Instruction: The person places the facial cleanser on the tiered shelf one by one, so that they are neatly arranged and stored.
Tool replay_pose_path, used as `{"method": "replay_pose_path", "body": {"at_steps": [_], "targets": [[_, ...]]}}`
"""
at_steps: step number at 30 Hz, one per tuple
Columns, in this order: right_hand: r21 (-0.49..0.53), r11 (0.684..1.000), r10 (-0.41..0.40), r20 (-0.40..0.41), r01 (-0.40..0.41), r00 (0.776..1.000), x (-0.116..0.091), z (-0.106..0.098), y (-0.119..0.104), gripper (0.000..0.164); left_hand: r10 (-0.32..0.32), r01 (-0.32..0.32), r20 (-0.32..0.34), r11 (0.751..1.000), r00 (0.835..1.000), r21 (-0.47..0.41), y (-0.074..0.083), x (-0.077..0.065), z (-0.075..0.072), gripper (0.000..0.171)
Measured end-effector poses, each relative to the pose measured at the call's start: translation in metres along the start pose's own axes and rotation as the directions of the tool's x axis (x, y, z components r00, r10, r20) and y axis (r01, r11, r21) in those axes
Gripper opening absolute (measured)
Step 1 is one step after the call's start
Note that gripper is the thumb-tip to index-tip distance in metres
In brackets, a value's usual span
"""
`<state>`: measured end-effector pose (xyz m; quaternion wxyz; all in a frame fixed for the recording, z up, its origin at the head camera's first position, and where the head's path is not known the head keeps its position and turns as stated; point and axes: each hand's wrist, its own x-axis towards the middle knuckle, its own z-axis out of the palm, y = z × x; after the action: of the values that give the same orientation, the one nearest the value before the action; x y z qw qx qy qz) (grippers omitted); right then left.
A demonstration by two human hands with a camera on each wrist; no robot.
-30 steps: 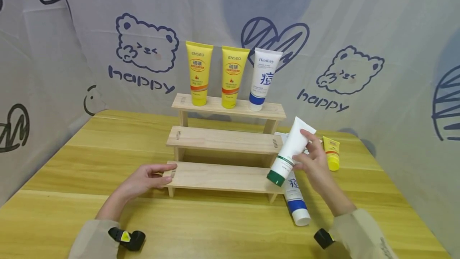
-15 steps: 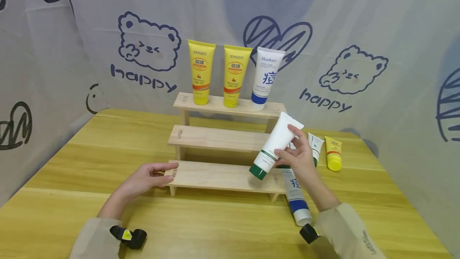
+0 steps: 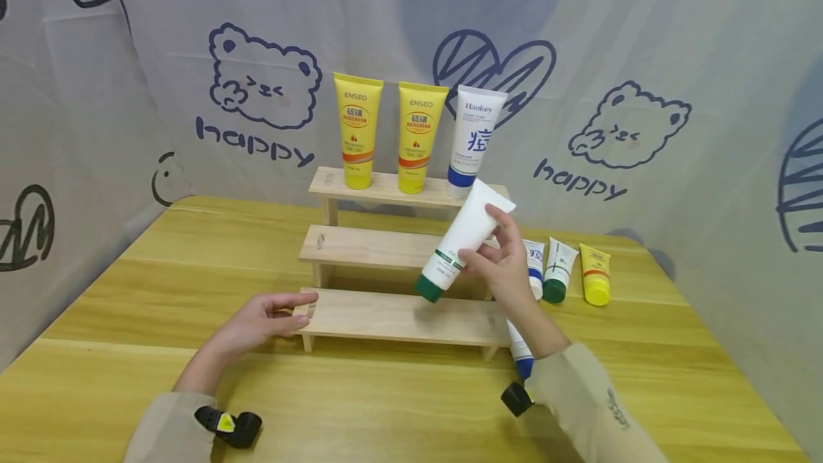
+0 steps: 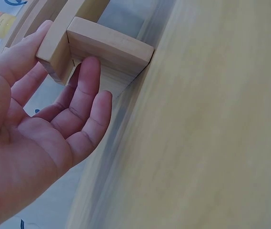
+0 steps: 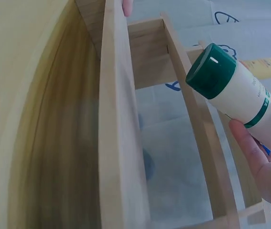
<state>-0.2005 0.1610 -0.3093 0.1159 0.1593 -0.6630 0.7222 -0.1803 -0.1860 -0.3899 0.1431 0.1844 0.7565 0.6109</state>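
My right hand (image 3: 508,270) holds a white squeeze tube (image 3: 464,228) with a green cap, tilted cap-down to the left in front of the middle step. In the right wrist view the green cap (image 5: 211,71) points away from the fingers. My left hand (image 3: 257,324) grips the left end of the lowest step of a three-step wooden display stand (image 3: 392,314); its thumb and fingertips are at the board's end in the left wrist view. On the top step stand two yellow tubes (image 3: 358,127) (image 3: 421,134) and a white-and-blue tube (image 3: 476,134).
Right of the stand, a white-and-blue tube (image 3: 535,270), a smaller white-and-green tube (image 3: 559,271) and a small yellow tube (image 3: 596,276) lie on the wooden table (image 3: 386,406). Another blue-capped tube (image 3: 521,352) is partly hidden by my right arm. A printed cloth (image 3: 386,6) hangs behind.
My right hand has carried the white green-capped tube left and slightly up, from the stand's right end to before its middle step. The left hand has stayed at the lowest step.
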Motion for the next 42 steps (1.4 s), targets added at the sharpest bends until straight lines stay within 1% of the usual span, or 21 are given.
{"method": "replay_pose_path", "body": {"at_steps": [9, 17, 23, 26, 32, 37, 42], "targets": [[-0.001, 0.999, -0.036, -0.003, 0.036, 0.999, 0.013, 0.024, -0.003, 0.071, -0.005, 0.005, 0.008, 1.000, 1.000, -0.004, -0.001, 0.001, 0.000, 0.050], [-0.002, 0.990, -0.138, 0.028, 0.138, 0.990, 0.025, 0.042, -0.002, 0.068, -0.013, 0.013, -0.007, 1.000, 1.000, -0.005, 0.000, 0.002, 0.001, 0.050], [-0.033, 0.979, -0.199, 0.054, 0.201, 0.978, 0.033, 0.055, -0.003, 0.066, -0.008, 0.008, -0.004, 1.000, 1.000, -0.003, 0.000, 0.001, 0.001, 0.050], [-0.043, 0.976, -0.211, 0.062, 0.214, 0.976, 0.037, 0.061, -0.002, 0.066, -0.010, 0.010, -0.014, 1.000, 1.000, -0.003, 0.000, 0.001, 0.001, 0.050], [-0.027, 0.974, -0.223, 0.053, 0.224, 0.973, 0.045, 0.071, 0.003, 0.066, -0.024, 0.024, -0.023, 1.000, 0.999, 0.004, 0.001, 0.001, 0.001, 0.050], [-0.075, 0.964, -0.251, 0.060, 0.255, 0.966, 0.049, 0.081, 0.005, 0.064, -0.021, 0.021, -0.011, 1.000, 1.000, 0.007, 0.001, 0.001, 0.000, 0.050], [-0.143, 0.941, -0.294, 0.106, 0.307, 0.950, 0.052, 0.093, 0.005, 0.061, -0.012, 0.012, 0.008, 1.000, 1.000, 0.007, 0.002, 0.000, -0.001, 0.051]]}}
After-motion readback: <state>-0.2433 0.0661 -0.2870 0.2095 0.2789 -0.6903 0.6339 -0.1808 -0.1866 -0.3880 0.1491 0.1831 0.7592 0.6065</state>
